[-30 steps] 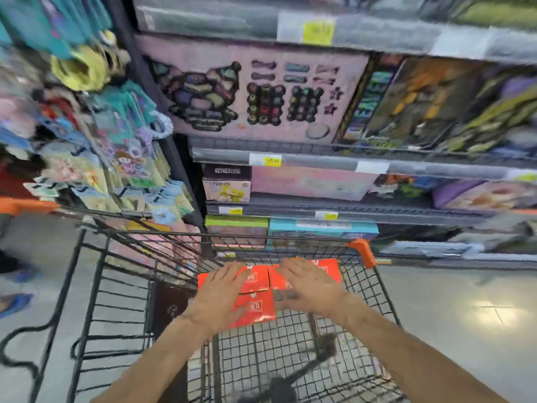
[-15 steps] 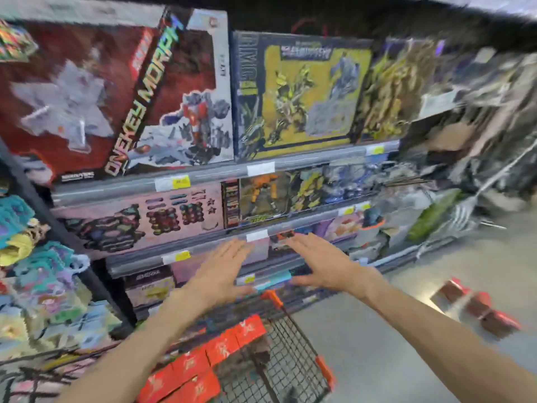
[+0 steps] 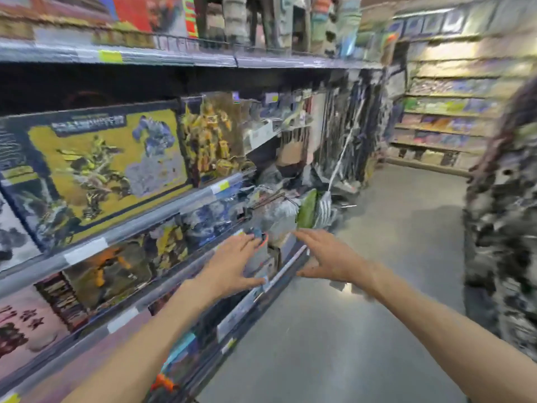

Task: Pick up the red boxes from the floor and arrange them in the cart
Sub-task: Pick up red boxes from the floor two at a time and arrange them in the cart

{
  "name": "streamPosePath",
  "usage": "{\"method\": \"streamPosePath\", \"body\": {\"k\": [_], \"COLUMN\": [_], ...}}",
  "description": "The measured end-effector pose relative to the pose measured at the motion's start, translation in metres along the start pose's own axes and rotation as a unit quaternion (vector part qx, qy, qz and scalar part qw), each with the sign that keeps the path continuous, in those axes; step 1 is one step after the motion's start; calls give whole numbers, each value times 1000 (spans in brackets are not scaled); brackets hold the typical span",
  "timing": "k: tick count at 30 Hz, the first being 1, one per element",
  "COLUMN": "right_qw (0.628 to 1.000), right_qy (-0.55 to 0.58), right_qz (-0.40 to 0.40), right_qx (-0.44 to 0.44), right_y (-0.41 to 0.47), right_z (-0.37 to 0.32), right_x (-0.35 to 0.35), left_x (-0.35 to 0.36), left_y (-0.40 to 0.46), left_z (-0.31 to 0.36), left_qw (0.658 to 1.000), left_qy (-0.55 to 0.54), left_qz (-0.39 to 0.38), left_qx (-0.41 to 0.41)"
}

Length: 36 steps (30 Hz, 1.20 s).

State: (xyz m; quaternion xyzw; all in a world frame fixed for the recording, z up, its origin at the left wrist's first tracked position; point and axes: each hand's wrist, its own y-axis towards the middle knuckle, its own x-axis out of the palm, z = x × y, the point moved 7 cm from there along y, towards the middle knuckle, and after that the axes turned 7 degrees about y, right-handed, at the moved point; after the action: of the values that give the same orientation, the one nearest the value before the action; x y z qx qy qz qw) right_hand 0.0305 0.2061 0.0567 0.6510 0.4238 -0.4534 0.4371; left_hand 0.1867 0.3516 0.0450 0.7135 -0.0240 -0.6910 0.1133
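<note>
Out in front of the chest, both hands are up with fingers spread, holding nothing: left hand (image 3: 229,267) just beside the toy shelf (image 3: 122,228), right hand (image 3: 331,258) over the grey floor (image 3: 363,330). Red boxes aren't visible; only an orange cart corner (image 3: 165,383) shows below the left forearm.

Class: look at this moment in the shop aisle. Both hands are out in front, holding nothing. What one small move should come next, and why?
Probably turn the head down and to the right to find the red boxes. The left hand and right hand are both open and hold nothing, the bare floor in view shows no red box, and only an orange cart corner peeks in below.
</note>
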Motion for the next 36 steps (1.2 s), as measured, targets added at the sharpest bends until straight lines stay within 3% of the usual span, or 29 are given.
{"method": "streamPosePath", "body": {"k": [8, 14, 36], "right_qw": [989, 977, 950], "right_qy": [-32, -32, -40], "right_qz": [45, 55, 43], "right_qx": [135, 205, 305], "right_y": [-72, -102, 16], "right_z": [160, 239, 587], "right_x": [-56, -76, -88], "left_x": [30, 60, 159], "left_y": [156, 247, 629], "left_z": [110, 152, 146], "left_qw": [995, 989, 975], "left_qy": [-38, -62, -58], "left_qz": [24, 14, 9], "left_qx": [91, 134, 216]}}
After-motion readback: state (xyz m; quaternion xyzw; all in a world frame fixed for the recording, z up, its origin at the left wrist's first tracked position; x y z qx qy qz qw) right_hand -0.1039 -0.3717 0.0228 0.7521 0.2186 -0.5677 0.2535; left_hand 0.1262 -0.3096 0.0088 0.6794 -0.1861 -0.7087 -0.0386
